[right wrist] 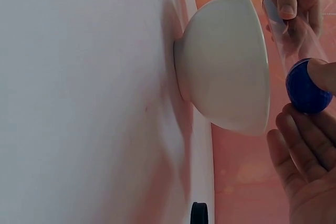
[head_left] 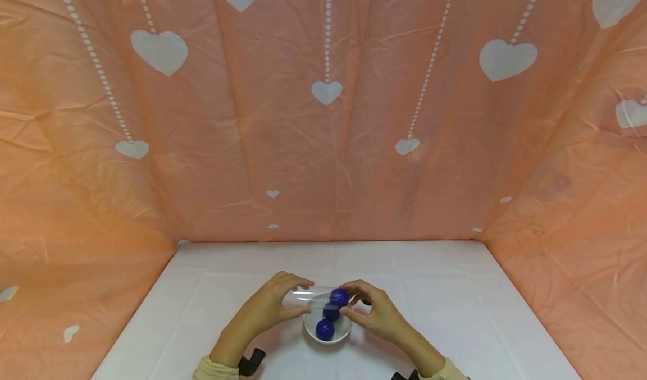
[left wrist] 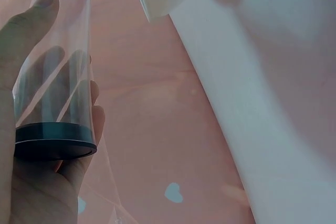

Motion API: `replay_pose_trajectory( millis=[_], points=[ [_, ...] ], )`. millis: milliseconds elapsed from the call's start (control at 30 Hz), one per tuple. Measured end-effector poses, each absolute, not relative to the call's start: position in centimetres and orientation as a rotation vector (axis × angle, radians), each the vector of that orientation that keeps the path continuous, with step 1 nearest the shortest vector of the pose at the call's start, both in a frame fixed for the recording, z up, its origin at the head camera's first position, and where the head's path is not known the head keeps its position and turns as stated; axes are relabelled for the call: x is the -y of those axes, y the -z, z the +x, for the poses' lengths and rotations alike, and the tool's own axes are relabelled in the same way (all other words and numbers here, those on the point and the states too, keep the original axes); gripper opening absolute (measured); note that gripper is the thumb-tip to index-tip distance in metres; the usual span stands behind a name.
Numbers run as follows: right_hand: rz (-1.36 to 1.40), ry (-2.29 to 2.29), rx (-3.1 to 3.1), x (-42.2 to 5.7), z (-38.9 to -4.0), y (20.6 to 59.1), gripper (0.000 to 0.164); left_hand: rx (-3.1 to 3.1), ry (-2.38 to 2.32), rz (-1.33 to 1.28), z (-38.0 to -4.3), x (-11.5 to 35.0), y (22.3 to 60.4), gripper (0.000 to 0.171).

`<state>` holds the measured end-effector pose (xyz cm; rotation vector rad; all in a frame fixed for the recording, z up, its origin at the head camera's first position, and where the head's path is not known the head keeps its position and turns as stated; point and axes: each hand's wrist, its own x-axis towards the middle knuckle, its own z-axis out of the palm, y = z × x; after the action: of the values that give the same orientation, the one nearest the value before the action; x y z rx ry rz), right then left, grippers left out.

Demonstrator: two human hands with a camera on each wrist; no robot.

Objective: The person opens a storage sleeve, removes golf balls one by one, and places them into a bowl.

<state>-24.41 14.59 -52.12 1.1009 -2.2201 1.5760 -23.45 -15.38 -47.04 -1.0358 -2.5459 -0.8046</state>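
Note:
My left hand [head_left: 270, 304] grips a clear tube [head_left: 298, 298] with a black cap [left wrist: 55, 142] at one end; the tube lies roughly level above a white bowl [head_left: 309, 329]. At the tube's other end, my right hand [head_left: 379, 312] pinches a blue ball [right wrist: 307, 88] between thumb and fingers. Whether that ball sits just inside the mouth or against it, I cannot tell. Below, a second blue ball [head_left: 325, 329] lies in the bowl. Another blue ball [head_left: 331, 312] shows between these two, partly covered by the tube, apparently also in the bowl.
The bowl stands on a white-covered table [head_left: 227, 268]. Orange sheeting with white hearts [head_left: 253, 144] hangs behind and along both sides. Dark wrist straps [head_left: 251, 362] and light sleeves [head_left: 214, 369] show at the lower edge of the head view.

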Motion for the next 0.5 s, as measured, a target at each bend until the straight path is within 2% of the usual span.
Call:
replay_pose_trajectory(
  millis=[500],
  points=[
    [1.040, -1.523, 2.289, -14.94, -24.10, 51.87, 0.038, 2.550, 0.806, -0.982, -23.48, 15.73, 47.22, 0.047]
  ],
)
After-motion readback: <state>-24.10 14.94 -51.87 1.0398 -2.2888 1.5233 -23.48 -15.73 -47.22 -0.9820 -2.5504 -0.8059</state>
